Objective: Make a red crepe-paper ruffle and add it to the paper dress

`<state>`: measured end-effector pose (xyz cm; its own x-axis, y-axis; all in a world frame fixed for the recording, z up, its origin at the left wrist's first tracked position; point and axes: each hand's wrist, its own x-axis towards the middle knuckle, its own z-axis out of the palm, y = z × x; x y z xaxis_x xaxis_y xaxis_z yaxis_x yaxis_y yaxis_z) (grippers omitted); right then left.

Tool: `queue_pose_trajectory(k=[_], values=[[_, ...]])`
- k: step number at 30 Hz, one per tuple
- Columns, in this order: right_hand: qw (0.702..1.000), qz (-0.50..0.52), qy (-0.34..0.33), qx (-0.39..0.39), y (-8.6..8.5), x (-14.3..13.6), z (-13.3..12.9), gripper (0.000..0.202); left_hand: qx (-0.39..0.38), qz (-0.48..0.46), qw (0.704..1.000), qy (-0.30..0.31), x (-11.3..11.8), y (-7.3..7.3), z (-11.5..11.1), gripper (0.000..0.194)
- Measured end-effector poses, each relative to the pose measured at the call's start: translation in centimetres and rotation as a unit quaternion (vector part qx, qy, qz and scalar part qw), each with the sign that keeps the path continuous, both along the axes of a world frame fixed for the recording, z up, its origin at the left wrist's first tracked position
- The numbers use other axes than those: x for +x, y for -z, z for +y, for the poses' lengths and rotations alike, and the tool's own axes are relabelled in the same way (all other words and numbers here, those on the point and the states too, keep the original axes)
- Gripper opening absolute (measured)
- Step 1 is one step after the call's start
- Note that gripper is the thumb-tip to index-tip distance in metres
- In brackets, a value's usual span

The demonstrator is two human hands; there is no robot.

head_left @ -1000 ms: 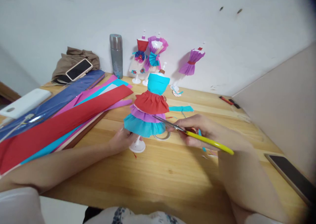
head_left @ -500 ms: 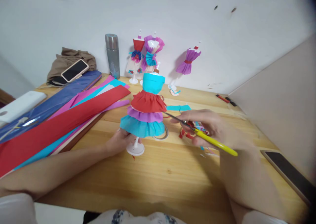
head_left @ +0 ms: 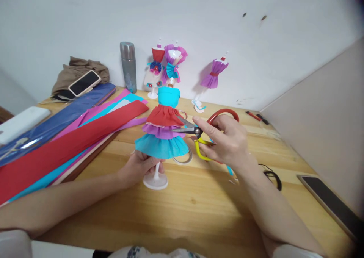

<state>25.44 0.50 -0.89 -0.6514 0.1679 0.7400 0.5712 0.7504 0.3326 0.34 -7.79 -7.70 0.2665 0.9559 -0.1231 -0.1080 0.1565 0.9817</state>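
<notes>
A miniature dress form (head_left: 169,97) stands upright, wearing a paper dress with a turquoise top and red, purple and turquoise ruffles. My left hand (head_left: 139,167) is closed around its stand just under the hem, the fingertips partly hidden behind the pole and skirt. In my right hand (head_left: 227,140) are scissors (head_left: 197,131) with one red and one yellow handle loop. Their blades are parted and point left, at the right edge of the red ruffle (head_left: 165,116). One blade lies above the other, in front of the purple ruffle.
Coloured crepe paper strips (head_left: 85,136) lie at left beside a white power bank (head_left: 24,123). Behind stand a flask (head_left: 128,66) and several dressed forms (head_left: 214,74). A tape roll (head_left: 183,157) is behind the skirt; a phone (head_left: 327,201) lies right, near a black cord (head_left: 273,178).
My right hand has turned the scissors; the blades now spread open at the red ruffle's edge. The dress form has shifted slightly left in view, my left hand still at its stand.
</notes>
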Motion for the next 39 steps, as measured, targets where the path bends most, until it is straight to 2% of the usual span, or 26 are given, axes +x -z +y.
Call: queue_pose_trajectory(k=[6,14,19,24,28,32,35,39], values=[[0.999,-0.017,0.022,0.034,0.5,0.0,0.5,0.037,0.009,0.022,1.000,0.013,-0.1,-0.2,-0.1,0.047],[0.999,-0.017,0.023,0.033,1.2,0.8,1.3,0.048,-0.012,0.107,0.994,0.031,-0.4,-0.4,-0.3,0.046],[0.999,-0.020,0.003,0.026,1.1,1.0,1.3,0.052,-0.018,0.122,0.992,0.034,-0.4,-0.2,-0.2,0.045],[0.998,-0.020,-0.001,0.060,0.8,0.9,1.2,0.049,-0.026,0.128,0.991,0.037,-0.4,-0.3,-0.1,0.047],[0.999,-0.015,-0.001,0.036,0.9,1.0,1.3,0.047,-0.042,0.143,0.988,0.031,-0.4,-0.4,-0.2,0.051],[0.998,0.014,-0.033,0.046,1.1,0.9,1.5,0.051,-0.040,0.144,0.989,0.023,-0.3,-0.4,-0.1,0.051],[0.997,0.062,-0.050,0.015,0.7,0.8,1.5,0.048,-0.033,0.150,0.988,0.001,-0.5,-0.3,-0.1,0.045],[0.975,0.189,-0.057,-0.097,0.1,0.8,1.1,0.043,-0.012,0.182,0.983,-0.007,-0.9,0.3,0.2,0.037]])
